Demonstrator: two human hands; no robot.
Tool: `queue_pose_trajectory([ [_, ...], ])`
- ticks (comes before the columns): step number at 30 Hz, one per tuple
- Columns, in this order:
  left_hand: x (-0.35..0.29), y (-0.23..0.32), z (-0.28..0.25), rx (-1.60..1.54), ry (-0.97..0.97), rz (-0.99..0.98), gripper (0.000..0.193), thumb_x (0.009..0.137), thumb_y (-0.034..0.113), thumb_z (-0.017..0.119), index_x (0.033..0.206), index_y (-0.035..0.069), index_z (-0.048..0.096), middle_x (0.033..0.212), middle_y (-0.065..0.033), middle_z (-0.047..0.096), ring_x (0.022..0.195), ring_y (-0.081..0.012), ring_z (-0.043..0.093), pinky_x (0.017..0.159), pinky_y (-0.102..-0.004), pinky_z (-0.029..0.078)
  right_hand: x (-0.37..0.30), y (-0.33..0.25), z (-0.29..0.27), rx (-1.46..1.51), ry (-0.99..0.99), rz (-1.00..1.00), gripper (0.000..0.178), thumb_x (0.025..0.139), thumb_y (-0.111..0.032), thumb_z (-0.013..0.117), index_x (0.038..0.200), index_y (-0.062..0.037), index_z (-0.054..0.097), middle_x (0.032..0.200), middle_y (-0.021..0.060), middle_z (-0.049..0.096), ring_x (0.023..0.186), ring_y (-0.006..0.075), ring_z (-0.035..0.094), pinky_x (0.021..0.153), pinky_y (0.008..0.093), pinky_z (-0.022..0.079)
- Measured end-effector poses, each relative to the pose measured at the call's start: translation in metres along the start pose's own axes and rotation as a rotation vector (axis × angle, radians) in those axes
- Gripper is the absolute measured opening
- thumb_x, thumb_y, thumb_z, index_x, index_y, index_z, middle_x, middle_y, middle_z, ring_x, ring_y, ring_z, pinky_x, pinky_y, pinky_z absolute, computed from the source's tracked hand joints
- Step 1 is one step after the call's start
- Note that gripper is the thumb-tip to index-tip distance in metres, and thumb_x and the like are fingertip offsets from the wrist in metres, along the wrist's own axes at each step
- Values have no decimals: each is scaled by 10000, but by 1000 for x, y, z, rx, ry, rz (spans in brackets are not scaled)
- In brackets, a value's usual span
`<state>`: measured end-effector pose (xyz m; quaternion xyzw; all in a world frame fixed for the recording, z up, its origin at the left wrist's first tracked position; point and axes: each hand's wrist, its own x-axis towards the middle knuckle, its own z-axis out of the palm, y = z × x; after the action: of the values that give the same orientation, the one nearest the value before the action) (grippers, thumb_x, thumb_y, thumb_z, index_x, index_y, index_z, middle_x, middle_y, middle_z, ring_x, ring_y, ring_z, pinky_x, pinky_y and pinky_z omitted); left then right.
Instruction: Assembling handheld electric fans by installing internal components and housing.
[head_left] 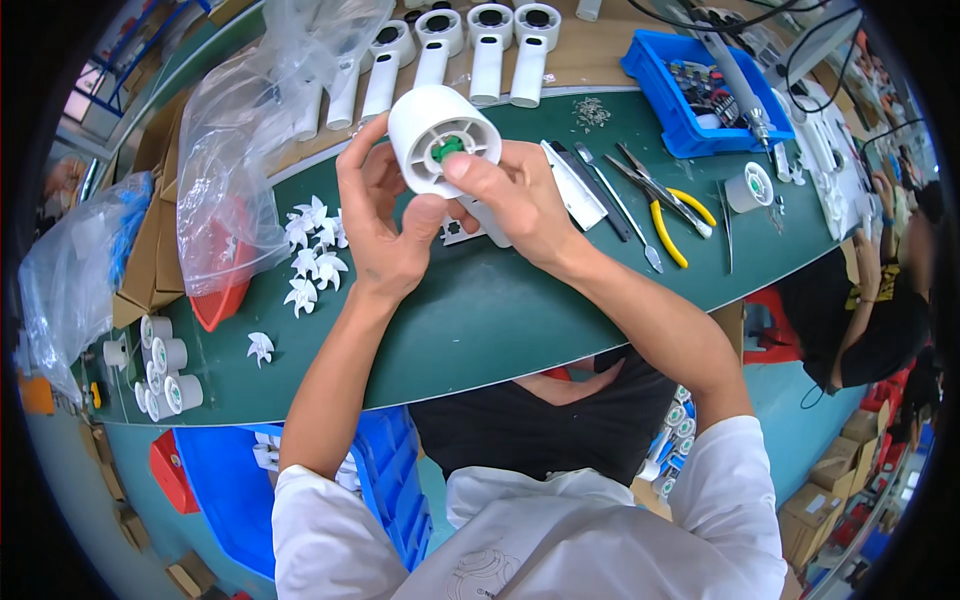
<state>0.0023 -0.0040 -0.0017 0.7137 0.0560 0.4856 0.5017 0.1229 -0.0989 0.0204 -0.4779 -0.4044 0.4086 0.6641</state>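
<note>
A white handheld fan body [428,112] is held up over the green table, its round, spoked head tilted toward me. At the hub sits a green part [447,149]. My left hand [388,225] is closed around the left side of the head, its thumb along the lower rim. My right hand [525,205] grips from the right, thumb at the green hub; its other fingers are mostly hidden behind the fan. The white handle [488,222] shows below the right hand. Small white fan blades [327,268] lie left of my left hand.
Several white fans [433,65] stand at the back. Yellow-handled pliers [665,215], tweezers [729,235] and a metal spatula [630,215] lie right, near a blue bin [655,95] and an electric screwdriver [735,80]. White cylinders [170,355] and a red bin [222,290] are left.
</note>
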Motion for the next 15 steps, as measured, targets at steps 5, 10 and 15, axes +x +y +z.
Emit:
queue_pose_trajectory([
  [5, -10, -25, -15, 134, 12, -55, 663, 984, 525, 377, 1305, -51, 452, 1245, -167, 543, 1152, -237, 521, 962, -345, 399, 2, -8, -8, -510, 100, -677, 283, 735, -139, 681, 960, 33, 680, 744, 100, 668, 619, 147, 620, 582, 259, 487],
  [10, -21, -22, -2, -82, 19, -262, 690, 981, 536, 364, 1297, -66, 477, 1283, -155, 542, 1184, -271, 516, 1004, -383, 392, -7, -21, -2, -618, 255, -552, 286, 750, -226, 708, 887, 21, 665, 738, 175, 664, 629, 307, 662, 586, 341, 517],
  [15, -25, 6, 19, -239, -62, -308, 791, 956, 603, 378, 1411, -42, 336, 1347, -182, 487, 1265, -276, 462, 1066, -413, 344, -45, -6, 16, -915, 273, -444, 483, 808, -187, 665, 1155, 96, 483, 1011, 275, 557, 882, 416, 589, 745, 432, 511],
])
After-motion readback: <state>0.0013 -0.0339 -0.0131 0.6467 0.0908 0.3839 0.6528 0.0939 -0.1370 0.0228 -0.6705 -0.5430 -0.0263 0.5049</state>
